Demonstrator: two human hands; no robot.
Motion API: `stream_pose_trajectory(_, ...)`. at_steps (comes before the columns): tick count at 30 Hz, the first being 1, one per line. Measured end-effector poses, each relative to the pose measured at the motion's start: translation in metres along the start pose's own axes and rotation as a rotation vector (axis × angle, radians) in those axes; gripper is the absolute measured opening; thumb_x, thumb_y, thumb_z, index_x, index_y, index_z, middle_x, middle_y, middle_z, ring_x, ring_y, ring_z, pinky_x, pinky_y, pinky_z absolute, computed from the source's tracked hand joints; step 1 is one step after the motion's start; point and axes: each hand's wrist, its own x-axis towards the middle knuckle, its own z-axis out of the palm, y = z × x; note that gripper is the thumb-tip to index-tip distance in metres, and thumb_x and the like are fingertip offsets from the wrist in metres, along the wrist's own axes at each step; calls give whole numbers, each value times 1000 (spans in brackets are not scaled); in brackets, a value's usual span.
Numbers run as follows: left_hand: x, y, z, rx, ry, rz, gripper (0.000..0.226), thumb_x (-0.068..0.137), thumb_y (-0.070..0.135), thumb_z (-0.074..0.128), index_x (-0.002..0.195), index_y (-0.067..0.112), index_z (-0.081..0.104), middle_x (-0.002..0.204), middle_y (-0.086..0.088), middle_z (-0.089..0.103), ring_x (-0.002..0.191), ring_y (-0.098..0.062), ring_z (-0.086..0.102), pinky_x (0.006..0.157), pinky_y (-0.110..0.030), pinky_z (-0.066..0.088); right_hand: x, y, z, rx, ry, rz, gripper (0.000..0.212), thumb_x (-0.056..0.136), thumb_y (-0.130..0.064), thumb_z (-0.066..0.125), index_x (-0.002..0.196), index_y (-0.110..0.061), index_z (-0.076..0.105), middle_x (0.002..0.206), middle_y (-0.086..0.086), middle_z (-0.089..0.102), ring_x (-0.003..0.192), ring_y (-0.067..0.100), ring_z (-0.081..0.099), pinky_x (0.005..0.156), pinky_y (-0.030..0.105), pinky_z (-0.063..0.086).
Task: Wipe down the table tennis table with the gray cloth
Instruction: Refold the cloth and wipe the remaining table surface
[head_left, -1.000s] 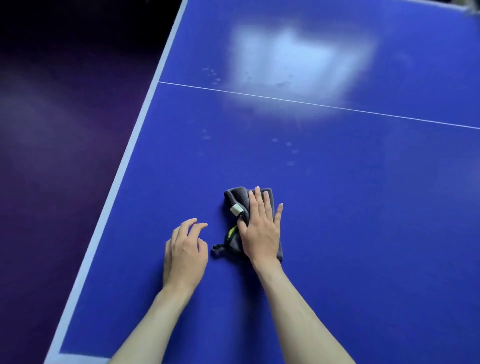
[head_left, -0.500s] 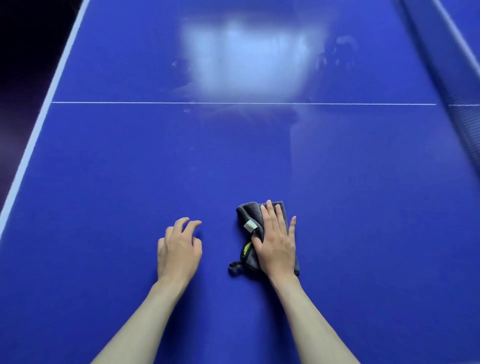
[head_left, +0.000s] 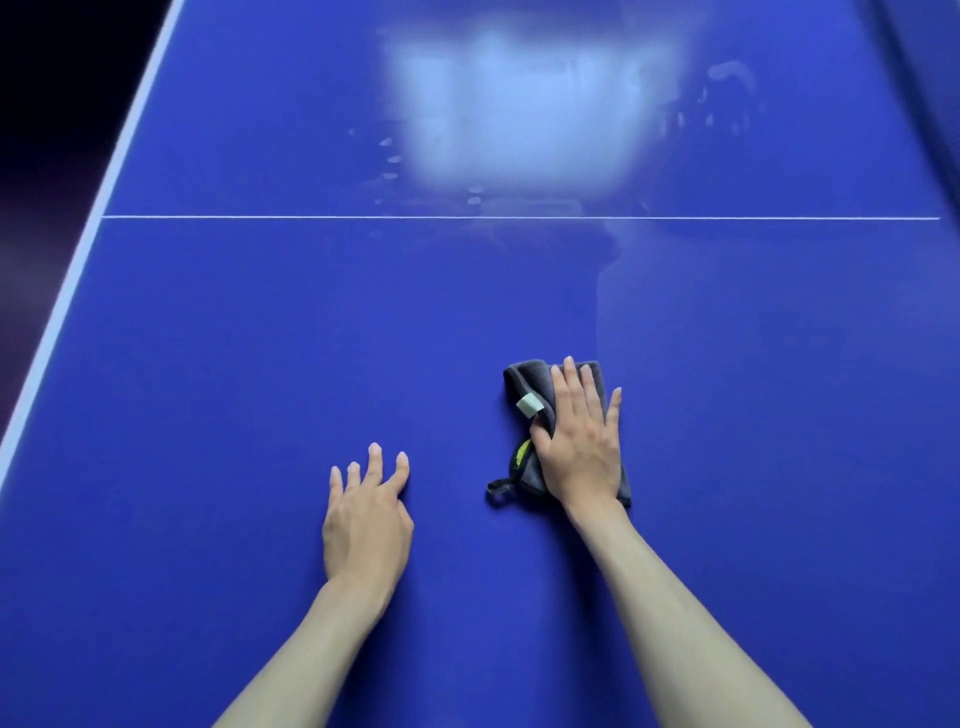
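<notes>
The gray cloth (head_left: 524, 384), folded to a small pad, is found on the blue tabletop (head_left: 208, 364), toward the near end and a little right of centre. It is pressed flat under the right hand (head_left: 579, 441), whose fingers are laid out straight over it, the thumb resting along its left edge. A pale tag (head_left: 529, 405), a yellow-green trim (head_left: 521, 452) and a small hanging loop (head_left: 498, 488) are seen on the cloth's left side. The left hand (head_left: 366, 514) is held empty, its fingers loosely spread, with the fingertips touching or close to the tabletop, well apart from the cloth; whether weight is borne on it cannot be told.

The step in hand is judged to be a wiping stroke under the flat palm. For a good result, even pressure is advised across the whole pad, with overlapping passes. The loop should be kept from trailing under the cloth.

The surface is noted as smooth and matt-glossy. A thin white line (head_left: 363, 217) is marked across it, and a white border (head_left: 67, 291) runs along the left edge. Beyond the line, a bright patch of reflected light (head_left: 519, 104) is seen, with small pale spots (head_left: 389, 156) beside it and smudges (head_left: 727, 98) further right; these areas are judged not yet cleaned. The net is possibly seen at the top right corner, but too blurred for certainty. The room to the left is dark, and nothing there can be made out.
</notes>
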Motion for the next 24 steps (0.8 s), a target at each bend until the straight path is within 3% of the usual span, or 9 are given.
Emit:
stream_pose_trajectory(5,-4,-4,2,-36,-96,3,64,88,12,59,150,22,50,156,-14,45,134,-39,53,119,-51,36,19,-9,5,17,36,30,78,90,-43,35,163,-18,26,172,-1,20,160,17,12,130,53,6)
stream_pose_trajectory(8,-3,-6,-11,-139,-124,50,58,79,14,69,136,24,67,146,-10,58,123,-37,63,104,-46,53,17,-15,3,87,35,57,78,89,-41,33,163,-17,28,172,-3,21,160,15,9,130,50,4)
stream_pose_trajectory(11,-3,-21,-27,-295,-82,70,55,98,21,48,152,33,47,163,2,36,146,-26,42,117,-36,40,12,-46,6,122,40,88,78,89,-39,30,163,-16,28,173,-4,18,160,13,6,131,48,1)
stream_pose_trajectory(13,-2,-42,-37,-351,-67,95,57,105,21,34,160,36,26,169,11,20,154,-19,24,121,-30,29,3,-89,17,116,24,79,78,89,-38,32,163,-15,27,173,-4,17,160,13,6,131,48,1)
stream_pose_trajectory(15,-1,-71,-42,-410,-43,113,57,106,20,34,160,36,25,168,14,19,155,-14,21,122,-27,24,-8,-142,30,114,12,82,75,92,-36,39,163,-15,27,173,-3,17,160,14,6,131,48,2)
stream_pose_trajectory(17,-1,-110,-34,-489,51,119,54,102,16,43,153,32,43,164,11,32,152,-14,31,123,-28,24,-18,-197,43,122,11,89,75,94,-28,53,163,-15,26,173,-2,17,161,15,7,131,49,3)
stream_pose_trajectory(20,4,-181,-23,-594,97,28,43,86,4,64,124,23,72,142,1,62,133,-20,58,113,-36,43,-22,-273,61,109,5,84,80,93,-24,60,164,-15,24,173,-1,16,161,17,7,130,50,4)
stream_pose_trajectory(24,8,-285,-12,-573,124,-83,37,87,3,62,118,20,74,138,-1,65,132,-21,58,111,-39,45,-26,-367,85,84,-12,45,81,94,-28,61,164,-14,22,173,0,16,161,18,8,130,51,4)
